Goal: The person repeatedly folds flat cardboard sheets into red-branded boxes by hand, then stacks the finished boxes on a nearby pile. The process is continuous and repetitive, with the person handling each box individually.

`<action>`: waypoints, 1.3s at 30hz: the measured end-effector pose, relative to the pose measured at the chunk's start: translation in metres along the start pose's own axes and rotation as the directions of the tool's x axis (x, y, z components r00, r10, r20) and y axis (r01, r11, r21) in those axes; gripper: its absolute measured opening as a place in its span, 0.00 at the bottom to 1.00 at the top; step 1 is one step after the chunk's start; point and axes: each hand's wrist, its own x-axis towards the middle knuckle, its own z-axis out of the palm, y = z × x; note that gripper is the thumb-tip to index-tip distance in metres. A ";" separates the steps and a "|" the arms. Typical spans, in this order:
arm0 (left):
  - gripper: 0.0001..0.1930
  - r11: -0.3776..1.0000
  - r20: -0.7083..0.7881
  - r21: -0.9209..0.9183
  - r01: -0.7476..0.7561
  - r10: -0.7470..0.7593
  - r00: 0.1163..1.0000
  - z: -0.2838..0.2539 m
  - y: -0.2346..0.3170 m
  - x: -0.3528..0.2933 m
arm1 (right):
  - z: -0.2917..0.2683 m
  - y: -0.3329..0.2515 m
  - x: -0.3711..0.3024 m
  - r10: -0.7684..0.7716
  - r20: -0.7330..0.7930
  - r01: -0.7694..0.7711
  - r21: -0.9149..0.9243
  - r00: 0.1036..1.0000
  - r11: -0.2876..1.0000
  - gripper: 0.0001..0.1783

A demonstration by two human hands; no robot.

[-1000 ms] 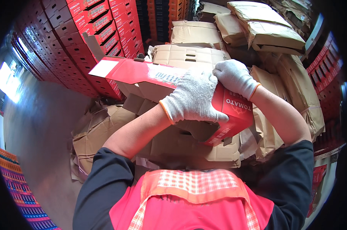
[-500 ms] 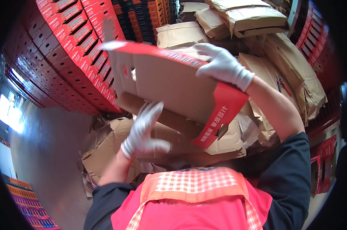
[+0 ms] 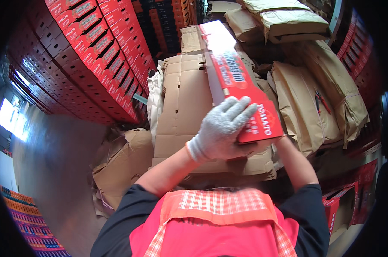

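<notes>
A red-and-white printed cardboard box (image 3: 232, 70) stands on its side in front of me, its long printed wall turned up and its short end toward me. My left hand (image 3: 224, 126), in a pale grey knit glove, is closed round the box's near corner with the fingers over the red end. My right forearm (image 3: 294, 160) reaches behind the same end, and the box hides that hand. Under the box lies a stack of flat brown cardboard blanks (image 3: 181, 111) with slots and fold lines.
Tall stacks of red boxes (image 3: 91, 47) rise at the left. Paper-wrapped bundles (image 3: 296, 103) lie at the right, with red-handled pliers (image 3: 321, 103) on one. Crumpled brown paper (image 3: 125, 158) sits left of the blanks. An open red box (image 3: 341, 205) stands at the lower right.
The box has turned from showing its brown inside to standing lengthwise, printed side up. My left hand has gone from open and apart to gripping it. My right hand has slipped behind it.
</notes>
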 end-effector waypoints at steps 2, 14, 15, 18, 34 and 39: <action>0.48 0.994 -0.063 -0.103 -0.036 0.030 0.998 0.022 -0.002 0.006 | -0.009 -0.071 0.012 -0.332 -0.114 0.347 0.146 0.936 0.926 0.11; 0.77 0.796 -0.174 -0.491 0.354 -0.488 0.855 0.077 0.007 -0.018 | 0.086 -0.233 -0.022 0.172 0.349 0.129 -0.691 0.921 0.711 0.18; 0.77 0.736 -0.110 -0.556 0.385 -0.525 0.844 0.078 0.010 -0.018 | 0.087 -0.231 -0.016 0.248 0.359 0.039 -0.631 0.900 0.775 0.17; 0.75 0.713 -0.031 -0.530 0.458 -0.556 0.830 0.074 0.013 -0.017 | 0.099 -0.222 -0.004 0.113 0.438 0.327 -0.798 0.892 0.507 0.12; 0.55 0.515 0.176 -0.688 0.511 -0.564 0.807 0.076 0.019 -0.026 | 0.143 -0.198 0.008 -0.264 0.771 0.806 -0.493 0.579 0.327 0.13; 0.55 0.508 0.027 -0.759 0.408 -0.600 0.799 0.052 0.013 -0.043 | 0.172 -0.187 0.024 -0.446 0.741 0.811 -0.224 0.502 0.541 0.14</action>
